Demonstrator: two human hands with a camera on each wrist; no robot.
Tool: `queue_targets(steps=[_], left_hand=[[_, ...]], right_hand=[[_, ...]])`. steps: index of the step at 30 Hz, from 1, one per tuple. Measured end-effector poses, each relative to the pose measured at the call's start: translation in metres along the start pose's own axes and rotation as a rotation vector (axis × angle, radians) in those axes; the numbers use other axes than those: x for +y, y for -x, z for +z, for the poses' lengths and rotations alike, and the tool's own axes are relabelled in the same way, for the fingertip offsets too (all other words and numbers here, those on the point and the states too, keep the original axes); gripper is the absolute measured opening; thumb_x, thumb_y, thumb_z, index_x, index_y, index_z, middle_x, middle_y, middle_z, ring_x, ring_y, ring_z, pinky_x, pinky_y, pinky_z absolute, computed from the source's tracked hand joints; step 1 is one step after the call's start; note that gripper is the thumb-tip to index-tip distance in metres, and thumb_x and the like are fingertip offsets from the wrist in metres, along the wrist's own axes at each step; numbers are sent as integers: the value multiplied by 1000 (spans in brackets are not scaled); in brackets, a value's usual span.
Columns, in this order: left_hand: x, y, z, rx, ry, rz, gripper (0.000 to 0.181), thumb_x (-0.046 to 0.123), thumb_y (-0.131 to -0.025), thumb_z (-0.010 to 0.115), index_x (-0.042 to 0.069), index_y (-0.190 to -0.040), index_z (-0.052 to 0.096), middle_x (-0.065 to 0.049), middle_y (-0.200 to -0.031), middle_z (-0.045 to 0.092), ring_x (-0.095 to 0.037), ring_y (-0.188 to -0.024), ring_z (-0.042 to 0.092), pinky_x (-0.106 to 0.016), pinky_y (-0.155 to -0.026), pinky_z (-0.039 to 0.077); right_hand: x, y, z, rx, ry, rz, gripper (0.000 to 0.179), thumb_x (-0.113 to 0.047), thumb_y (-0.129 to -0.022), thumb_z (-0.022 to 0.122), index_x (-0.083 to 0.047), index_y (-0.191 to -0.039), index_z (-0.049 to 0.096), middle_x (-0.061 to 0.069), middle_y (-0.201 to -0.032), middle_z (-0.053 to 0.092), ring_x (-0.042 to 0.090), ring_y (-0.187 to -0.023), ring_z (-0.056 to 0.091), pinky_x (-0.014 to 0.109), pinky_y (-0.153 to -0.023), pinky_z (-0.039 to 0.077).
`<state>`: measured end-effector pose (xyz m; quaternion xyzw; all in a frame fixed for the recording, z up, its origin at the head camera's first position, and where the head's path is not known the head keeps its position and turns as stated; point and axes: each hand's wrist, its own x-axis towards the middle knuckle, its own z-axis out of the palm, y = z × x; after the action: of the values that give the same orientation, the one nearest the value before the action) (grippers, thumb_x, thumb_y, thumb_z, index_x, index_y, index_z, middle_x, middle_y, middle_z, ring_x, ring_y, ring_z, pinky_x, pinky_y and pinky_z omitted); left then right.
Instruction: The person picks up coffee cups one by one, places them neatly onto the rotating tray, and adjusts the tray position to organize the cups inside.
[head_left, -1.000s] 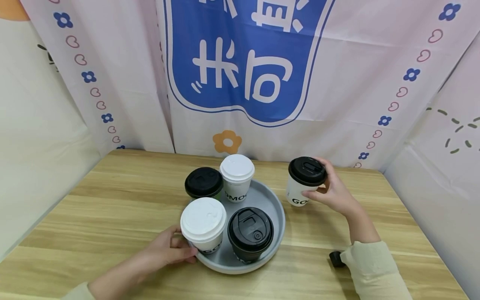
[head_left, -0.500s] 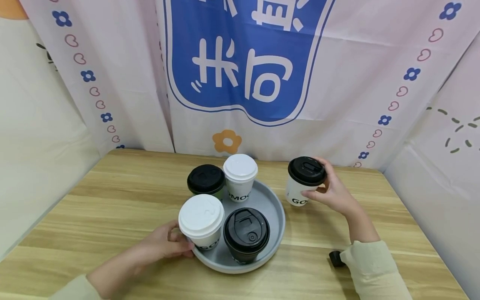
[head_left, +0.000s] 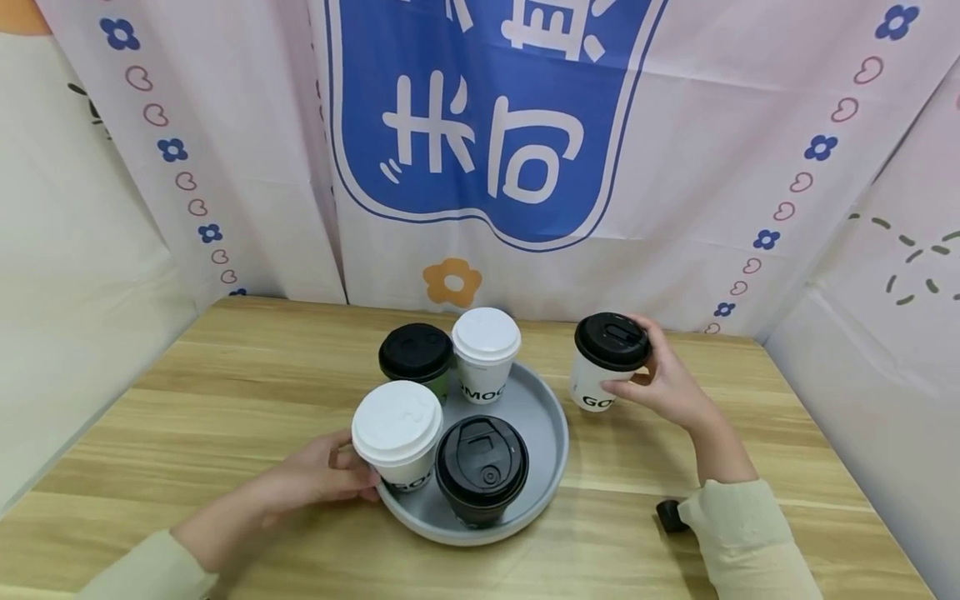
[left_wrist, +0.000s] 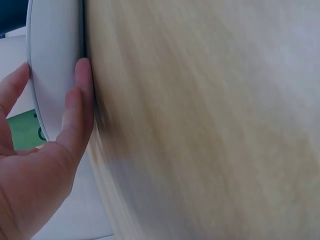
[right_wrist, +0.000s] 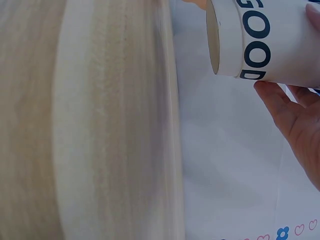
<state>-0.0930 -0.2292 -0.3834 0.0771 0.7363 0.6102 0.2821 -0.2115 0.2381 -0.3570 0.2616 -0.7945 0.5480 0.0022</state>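
Note:
A round grey tray [head_left: 546,467] carries several lidded paper coffee cups. My left hand [head_left: 330,473] grips its left rim, fingers against the outer wall in the left wrist view. Beside that hand stands a white-lidded cup [head_left: 399,429]; a dark cup with a black lid [head_left: 482,467] is at the tray's front. Toward the back are a green cup with a black lid [head_left: 416,354] and another white-lidded cup [head_left: 486,350]. My right hand [head_left: 663,379] holds a white cup with a black lid [head_left: 611,350] right of the tray, its base raised off the table in the right wrist view.
The wooden table [head_left: 225,400] ends at a printed cloth [head_left: 675,208] hanging behind it. Pale cloth panels stand at both sides. A small black object [head_left: 671,517] shows beside my right sleeve.
The tray has turned clockwise: its front cups shifted left, its back cups right. My left hand moved slightly left and away from me with the rim. The right hand and its cup stayed nearly still.

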Motion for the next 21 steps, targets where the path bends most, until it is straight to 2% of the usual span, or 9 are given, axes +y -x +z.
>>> queue_targets(steps=[9, 14, 18, 21], left_hand=[[-1, -8, -16, -66, -27, 35, 73, 14, -93, 67, -16, -143, 23, -15, -120, 70, -24, -99, 71, -27, -92, 57], [-2, -12, -26, -118, -28, 81, 60, 11, -94, 65, -16, -136, 31, -12, -115, 71, -23, -97, 71, -28, -91, 58], [-1, -12, -27, -125, -34, 85, 60, 10, -95, 64, -16, -137, 30, -13, -117, 69, -23, -98, 71, -28, -91, 58], [3, -10, -22, -85, -81, 97, 65, 13, -96, 64, -16, -142, 28, -21, -124, 66, -24, -99, 71, -29, -90, 58]], right_hand=[[0, -1, 0, -3, -6, 0, 91, 6, -81, 76, -17, -153, 24, -12, -134, 52, 4, -110, 62, 28, -82, 60], [0, -1, 1, -5, -12, 7, 92, 6, -81, 76, -17, -153, 24, -12, -134, 52, 4, -110, 62, 27, -82, 60], [1, -1, 1, -6, -15, 8, 93, 6, -81, 76, -18, -153, 23, -12, -135, 51, 4, -110, 61, 27, -82, 60], [1, -1, 0, -7, -16, 4, 93, 7, -81, 75, -18, -153, 23, -12, -135, 51, 4, -111, 61, 27, -82, 60]])
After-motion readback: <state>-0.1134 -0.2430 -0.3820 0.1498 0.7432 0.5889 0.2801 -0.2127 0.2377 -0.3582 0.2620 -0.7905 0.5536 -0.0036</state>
